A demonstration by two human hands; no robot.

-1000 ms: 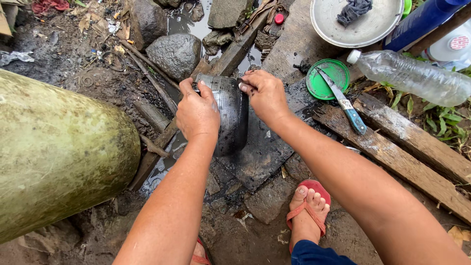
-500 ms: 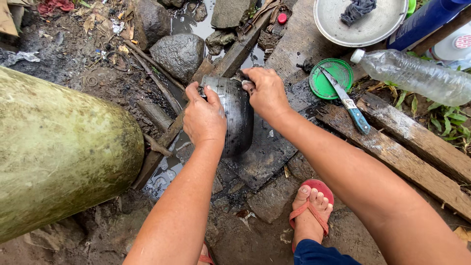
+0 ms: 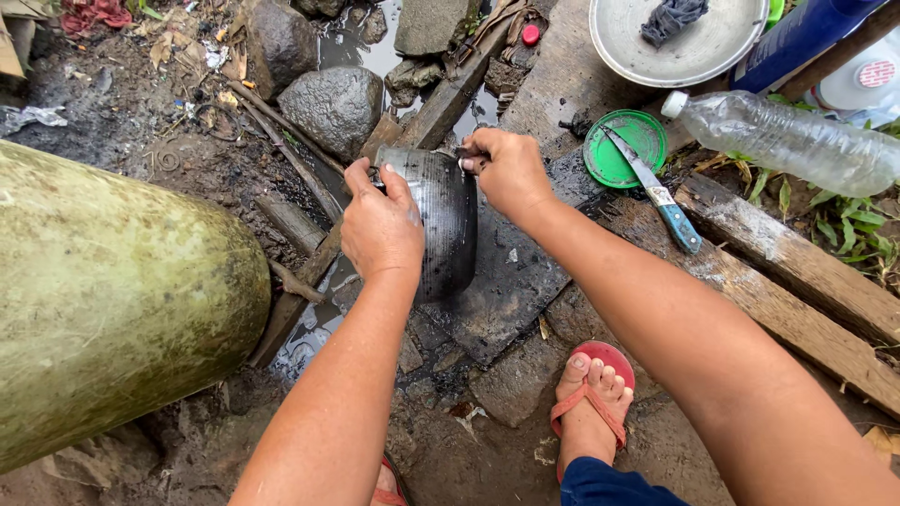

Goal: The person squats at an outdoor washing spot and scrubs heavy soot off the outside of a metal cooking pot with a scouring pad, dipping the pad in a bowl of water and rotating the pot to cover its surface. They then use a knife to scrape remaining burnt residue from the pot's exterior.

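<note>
**Blackened pot gripped at both edges**

A soot-dark metal pot [image 3: 441, 220] is held tilted on its side over wet stone slabs [image 3: 511, 281]. Its near rim is clasped by the left hand [image 3: 380, 225], fingers curled tight; its far edge at 1 o'clock is pinched by the right hand [image 3: 511, 169]. A green lid [image 3: 614, 155] with a knife [image 3: 656, 192] lies at 2 o'clock, well apart. Open ground is crowded at 9 o'clock by a large mossy drum [image 3: 112, 300].

The round, soot-blackened metal pot [image 3: 441, 220] is tipped on its side, its dark, wet, finely streaked outer wall facing up. It rests on a dark wet stone slab [image 3: 511, 290] at the scene's centre, its rim toward twelve o'clock, gripped on both sides.
</note>
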